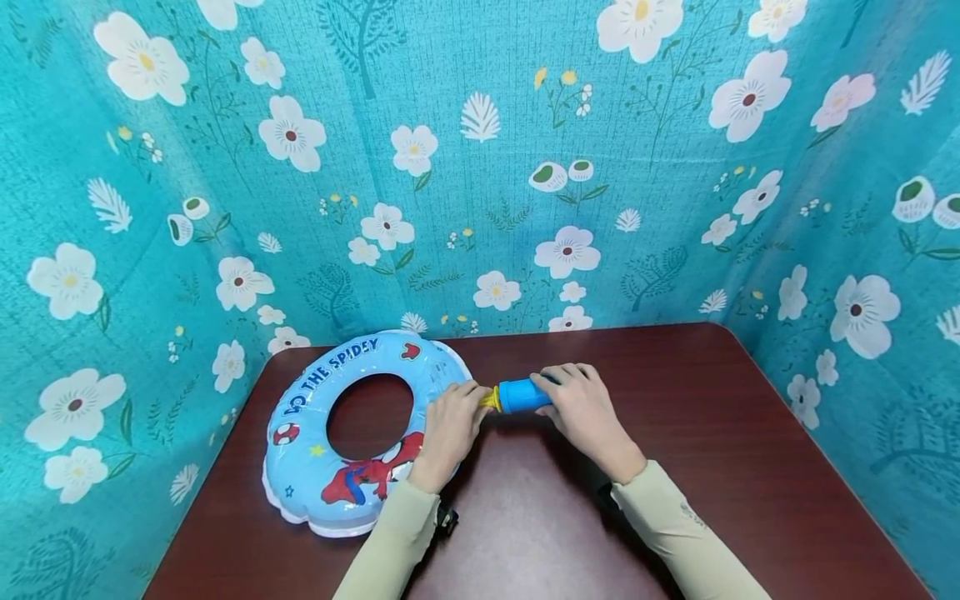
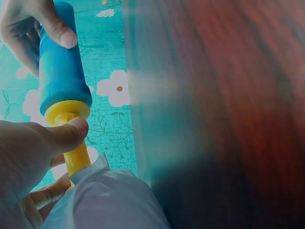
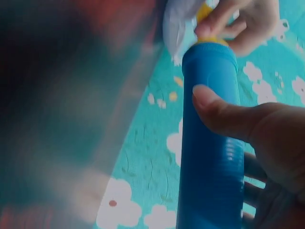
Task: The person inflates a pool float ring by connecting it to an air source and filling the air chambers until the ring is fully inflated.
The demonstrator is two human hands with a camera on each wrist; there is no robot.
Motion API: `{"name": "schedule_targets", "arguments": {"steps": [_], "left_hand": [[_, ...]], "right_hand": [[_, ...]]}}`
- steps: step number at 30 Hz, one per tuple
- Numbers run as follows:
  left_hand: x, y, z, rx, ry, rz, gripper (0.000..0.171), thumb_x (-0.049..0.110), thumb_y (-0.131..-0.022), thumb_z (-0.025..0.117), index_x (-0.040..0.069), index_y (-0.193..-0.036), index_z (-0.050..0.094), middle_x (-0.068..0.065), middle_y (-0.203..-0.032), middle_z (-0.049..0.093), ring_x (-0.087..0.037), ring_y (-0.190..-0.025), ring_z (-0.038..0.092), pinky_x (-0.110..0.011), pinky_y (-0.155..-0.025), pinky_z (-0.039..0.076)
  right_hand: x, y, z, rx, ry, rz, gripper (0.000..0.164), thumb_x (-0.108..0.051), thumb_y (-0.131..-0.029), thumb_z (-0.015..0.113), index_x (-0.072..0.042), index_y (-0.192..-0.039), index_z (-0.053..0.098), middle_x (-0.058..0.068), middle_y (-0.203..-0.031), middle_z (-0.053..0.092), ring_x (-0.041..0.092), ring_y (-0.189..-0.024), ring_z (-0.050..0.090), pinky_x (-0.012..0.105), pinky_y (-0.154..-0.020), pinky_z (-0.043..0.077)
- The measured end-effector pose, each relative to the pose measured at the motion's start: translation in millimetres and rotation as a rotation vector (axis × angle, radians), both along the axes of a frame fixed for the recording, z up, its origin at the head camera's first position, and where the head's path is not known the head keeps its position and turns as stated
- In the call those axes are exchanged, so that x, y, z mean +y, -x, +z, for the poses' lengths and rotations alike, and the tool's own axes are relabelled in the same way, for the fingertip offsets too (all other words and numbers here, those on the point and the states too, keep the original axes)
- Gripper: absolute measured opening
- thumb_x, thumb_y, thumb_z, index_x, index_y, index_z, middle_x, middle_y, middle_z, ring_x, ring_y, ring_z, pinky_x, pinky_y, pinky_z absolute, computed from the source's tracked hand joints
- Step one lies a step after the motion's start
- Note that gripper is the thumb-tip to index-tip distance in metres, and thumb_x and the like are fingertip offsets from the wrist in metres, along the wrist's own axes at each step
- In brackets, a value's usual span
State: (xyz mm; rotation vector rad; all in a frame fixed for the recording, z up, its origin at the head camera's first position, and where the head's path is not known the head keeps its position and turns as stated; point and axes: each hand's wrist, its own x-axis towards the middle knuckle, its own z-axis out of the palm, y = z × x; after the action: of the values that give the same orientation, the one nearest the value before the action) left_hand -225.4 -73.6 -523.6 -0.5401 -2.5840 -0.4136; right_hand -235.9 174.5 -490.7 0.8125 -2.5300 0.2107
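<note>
A light blue inflatable swim ring [image 1: 300, 467] with a Spidey print lies on the left of the table, looking puffed up. Beside its right edge, a blue hand air pump [image 1: 521, 396] with a yellow nozzle [image 2: 76, 157] is held roughly level above the table. My left hand [image 1: 453, 429] pinches the nozzle between thumb and fingers, close against the ring's edge. Around the blue barrel [image 3: 209, 157] curls my right hand [image 1: 581, 412], its thumb lying along the side. Whether the nozzle tip sits in the ring's valve is hidden behind the ring's plastic and my left fingers.
The dark red-brown table [image 1: 750, 467] has rounded far corners. Teal flowered curtain cloth [image 1: 480, 208] hangs behind it and along both sides. A small black strap piece [image 1: 447, 521] shows at my left wrist.
</note>
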Motion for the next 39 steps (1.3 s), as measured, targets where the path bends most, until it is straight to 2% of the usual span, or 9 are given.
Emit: {"name": "schedule_targets", "arguments": {"steps": [7,11,17,21,27,31,35,39], "left_hand": [[-0.1,2.3,-0.6,-0.007,-0.012,-0.006,0.024,0.029,-0.100,0.078,0.019,-0.121,0.079,0.003,-0.108,0.076,-0.020,-0.088,0.069,-0.035,-0.063,0.060],[-1.1,3.9,-1.0,-0.015,-0.006,0.010,0.023,0.033,-0.102,0.074,0.021,-0.121,0.078,0.004,-0.107,0.075,-0.019,-0.089,0.069,-0.034,-0.060,0.057],[-2.3,4.6,-1.6,-0.029,-0.002,0.037,0.025,0.033,-0.100,0.077,0.022,-0.122,0.078,0.005,-0.107,0.074,-0.019,-0.090,0.068,-0.033,-0.062,0.057],[-1.6,4.2,-2.1,-0.027,-0.005,0.039,0.025,0.032,-0.100,0.078,0.021,-0.122,0.078,0.004,-0.108,0.074,-0.019,-0.090,0.069,-0.033,-0.062,0.057],[-0.2,2.4,-2.0,0.005,-0.008,0.022,0.025,0.030,-0.099,0.079,0.020,-0.121,0.079,0.004,-0.107,0.075,-0.019,-0.087,0.069,-0.033,-0.059,0.056],[1.2,2.0,-1.2,0.024,-0.003,0.008,0.023,0.028,-0.099,0.080,0.019,-0.120,0.079,0.004,-0.107,0.075,-0.020,-0.085,0.068,-0.033,-0.057,0.056],[2.1,1.6,-1.6,0.008,0.004,0.003,0.023,0.028,-0.098,0.080,0.018,-0.120,0.079,0.003,-0.106,0.075,-0.020,-0.085,0.068,-0.034,-0.059,0.057],[1.1,2.0,-1.9,-0.010,0.012,0.010,0.025,0.029,-0.098,0.080,0.018,-0.121,0.079,0.003,-0.107,0.075,-0.020,-0.087,0.068,-0.035,-0.063,0.059]], "right_hand": [[2.6,2.4,2.8,-0.019,0.027,-0.009,0.054,-0.026,-0.082,0.095,-0.014,-0.132,0.077,0.010,-0.127,0.076,0.032,-0.118,0.069,0.054,-0.104,0.051],[22.0,8.7,12.4,-0.041,0.053,-0.008,0.054,-0.024,-0.080,0.097,-0.013,-0.130,0.078,0.010,-0.125,0.077,0.033,-0.118,0.070,0.054,-0.105,0.050],[56.5,13.6,28.6,-0.071,0.085,-0.041,0.057,-0.019,-0.075,0.099,-0.012,-0.128,0.078,0.011,-0.125,0.077,0.036,-0.119,0.068,0.056,-0.109,0.046],[64.3,13.7,32.3,-0.081,0.078,-0.033,0.058,-0.020,-0.076,0.099,-0.012,-0.129,0.078,0.012,-0.125,0.077,0.036,-0.119,0.067,0.057,-0.107,0.045],[42.8,9.7,25.0,-0.053,0.030,-0.018,0.058,-0.025,-0.077,0.099,-0.013,-0.130,0.078,0.011,-0.126,0.077,0.035,-0.116,0.068,0.057,-0.102,0.048],[21.1,5.3,14.4,-0.016,-0.026,-0.011,0.055,-0.029,-0.083,0.095,-0.015,-0.133,0.076,0.010,-0.126,0.076,0.034,-0.114,0.068,0.056,-0.101,0.050],[4.1,0.6,3.6,0.029,-0.063,0.002,0.055,-0.032,-0.086,0.092,-0.015,-0.135,0.074,0.010,-0.127,0.076,0.033,-0.112,0.069,0.055,-0.098,0.053],[-2.2,0.0,-0.7,0.052,-0.057,0.003,0.056,-0.032,-0.084,0.093,-0.017,-0.134,0.074,0.009,-0.126,0.076,0.032,-0.111,0.069,0.054,-0.097,0.054]]}}
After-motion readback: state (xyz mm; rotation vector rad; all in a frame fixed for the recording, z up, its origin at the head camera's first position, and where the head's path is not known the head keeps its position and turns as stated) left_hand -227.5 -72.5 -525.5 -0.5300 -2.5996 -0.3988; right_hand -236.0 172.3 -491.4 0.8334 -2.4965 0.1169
